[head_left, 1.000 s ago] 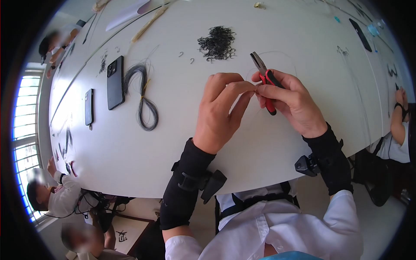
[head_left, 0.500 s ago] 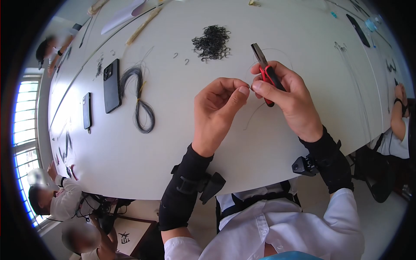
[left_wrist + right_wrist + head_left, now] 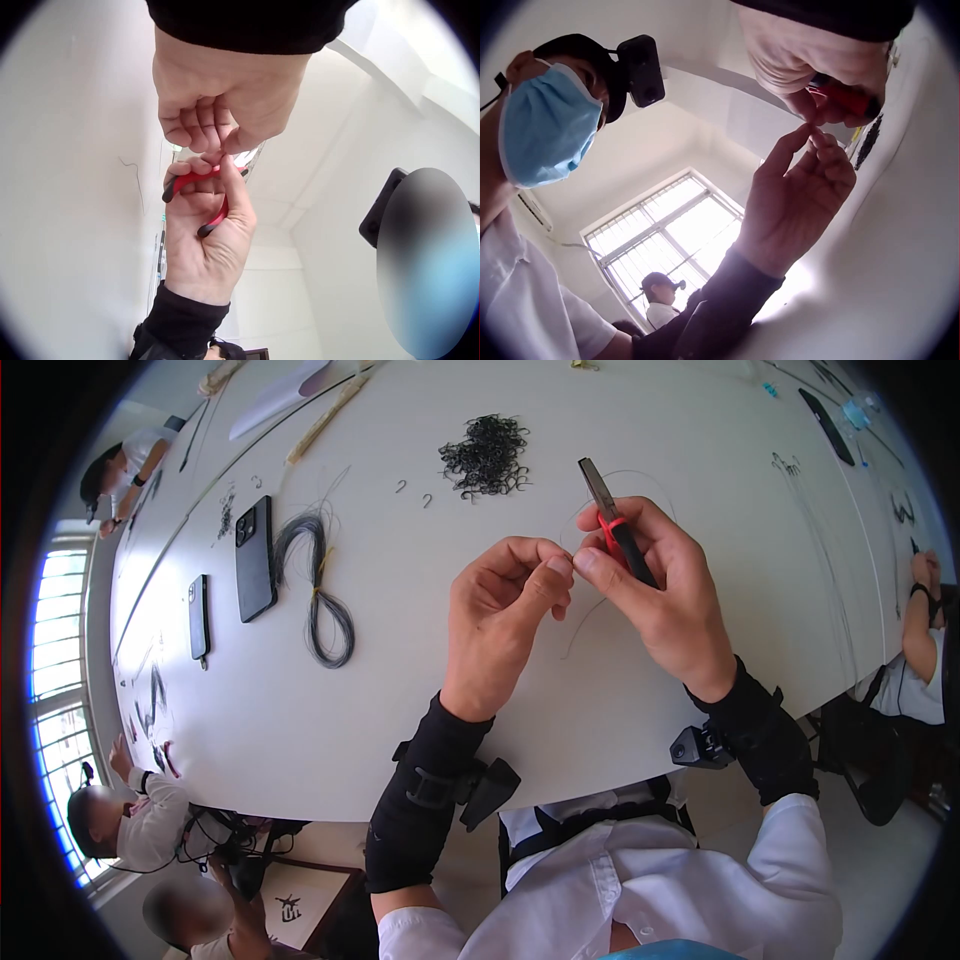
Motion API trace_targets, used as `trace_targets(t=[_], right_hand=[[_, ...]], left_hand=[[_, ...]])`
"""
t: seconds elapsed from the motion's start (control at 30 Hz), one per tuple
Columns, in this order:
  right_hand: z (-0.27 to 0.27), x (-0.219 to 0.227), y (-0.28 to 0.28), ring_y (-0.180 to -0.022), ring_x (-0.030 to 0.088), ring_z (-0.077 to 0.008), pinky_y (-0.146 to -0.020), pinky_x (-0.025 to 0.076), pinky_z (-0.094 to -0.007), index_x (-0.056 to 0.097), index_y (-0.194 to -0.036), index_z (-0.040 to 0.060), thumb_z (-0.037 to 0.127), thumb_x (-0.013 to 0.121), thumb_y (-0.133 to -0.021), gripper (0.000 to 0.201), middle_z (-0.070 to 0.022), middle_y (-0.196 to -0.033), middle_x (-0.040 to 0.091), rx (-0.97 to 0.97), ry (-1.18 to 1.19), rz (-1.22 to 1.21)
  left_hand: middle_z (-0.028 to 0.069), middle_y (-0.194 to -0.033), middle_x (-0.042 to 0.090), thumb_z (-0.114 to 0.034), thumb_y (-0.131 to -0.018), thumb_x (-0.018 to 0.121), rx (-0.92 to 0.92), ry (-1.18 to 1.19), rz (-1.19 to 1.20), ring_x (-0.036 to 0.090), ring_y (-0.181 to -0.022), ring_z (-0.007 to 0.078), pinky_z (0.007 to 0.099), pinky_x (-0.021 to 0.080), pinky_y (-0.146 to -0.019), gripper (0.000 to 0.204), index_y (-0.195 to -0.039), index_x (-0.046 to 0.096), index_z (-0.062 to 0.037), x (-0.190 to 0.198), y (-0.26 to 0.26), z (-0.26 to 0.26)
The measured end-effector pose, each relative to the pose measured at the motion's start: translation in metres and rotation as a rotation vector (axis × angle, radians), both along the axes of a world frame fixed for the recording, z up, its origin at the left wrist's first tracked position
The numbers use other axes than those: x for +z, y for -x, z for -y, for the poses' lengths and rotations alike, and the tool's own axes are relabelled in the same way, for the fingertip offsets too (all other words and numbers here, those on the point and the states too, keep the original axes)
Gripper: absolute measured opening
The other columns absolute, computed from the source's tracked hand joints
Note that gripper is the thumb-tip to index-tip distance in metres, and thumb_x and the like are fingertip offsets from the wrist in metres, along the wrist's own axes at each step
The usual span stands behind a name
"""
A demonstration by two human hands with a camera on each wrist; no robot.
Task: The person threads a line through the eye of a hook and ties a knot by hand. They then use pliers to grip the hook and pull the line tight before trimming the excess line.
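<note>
My right hand (image 3: 668,585) grips red-and-black pliers (image 3: 628,545) against the palm, their metal nose pointing up and away. Its thumb and forefinger meet the fingertips of my left hand (image 3: 500,625). The left thumb and forefinger pinch a fine, clear line (image 3: 582,624), whose end trails below the fingertips while a loop arcs behind the pliers. What else sits between the fingertips is too small to tell. In the left wrist view, the pliers' handles (image 3: 217,219) spread across the right palm. A heap of dark hooks (image 3: 485,455) lies beyond the hands.
Two loose hooks, one nearer the heap (image 3: 427,501), lie beside it. To the left are a tied bundle of grey line (image 3: 345,625), a large phone (image 3: 257,560) and a smaller phone (image 3: 199,618). Several people sit around the white table (image 3: 400,750).
The left hand has turned from back-up to show its thumb and curled fingers. The line's trailing end has come into view below the fingertips. The right hand still holds the pliers.
</note>
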State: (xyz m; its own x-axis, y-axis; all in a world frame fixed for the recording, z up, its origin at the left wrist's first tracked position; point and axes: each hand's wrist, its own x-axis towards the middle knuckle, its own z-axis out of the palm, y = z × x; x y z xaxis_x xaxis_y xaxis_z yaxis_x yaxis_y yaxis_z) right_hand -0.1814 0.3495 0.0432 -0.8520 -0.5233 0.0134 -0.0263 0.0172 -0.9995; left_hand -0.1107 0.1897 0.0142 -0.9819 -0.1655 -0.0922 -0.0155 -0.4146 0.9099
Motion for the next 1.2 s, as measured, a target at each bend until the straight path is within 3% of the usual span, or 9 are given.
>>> trace_targets(t=[0.33,1.2], right_hand=[[0.0027,-0.0017,-0.0044,-0.087,0.065,-0.0074,-0.081,0.054,-0.0243,0.06,-0.115,0.001,0.008,0.068,-0.096,0.022,-0.0031,-0.09,0.066,-0.041,-0.03,-0.104],[0.0037,-0.0041,-0.0049,-0.084,0.066,-0.0076,-0.077,0.054,-0.0242,0.06,-0.115,0.0003,0.007,0.067,-0.097,0.02,-0.0039,-0.089,0.068,-0.05,-0.033,-0.115]], left_hand=[[0.0027,-0.089,0.064,-0.011,-0.102,0.06,-0.004,-0.079,0.006,0.061,-0.079,0.011,0.0301,0.049,-0.072,0.01,-0.103,0.063,-0.0014,-0.0008,0.0005,-0.0003],[0.0038,-0.091,0.064,-0.012,-0.104,0.057,-0.033,-0.16,0.025,0.062,-0.079,0.0128,0.0326,0.052,-0.069,0.012,-0.103,0.063,-0.0014,0.0009,-0.0002,0.001]])
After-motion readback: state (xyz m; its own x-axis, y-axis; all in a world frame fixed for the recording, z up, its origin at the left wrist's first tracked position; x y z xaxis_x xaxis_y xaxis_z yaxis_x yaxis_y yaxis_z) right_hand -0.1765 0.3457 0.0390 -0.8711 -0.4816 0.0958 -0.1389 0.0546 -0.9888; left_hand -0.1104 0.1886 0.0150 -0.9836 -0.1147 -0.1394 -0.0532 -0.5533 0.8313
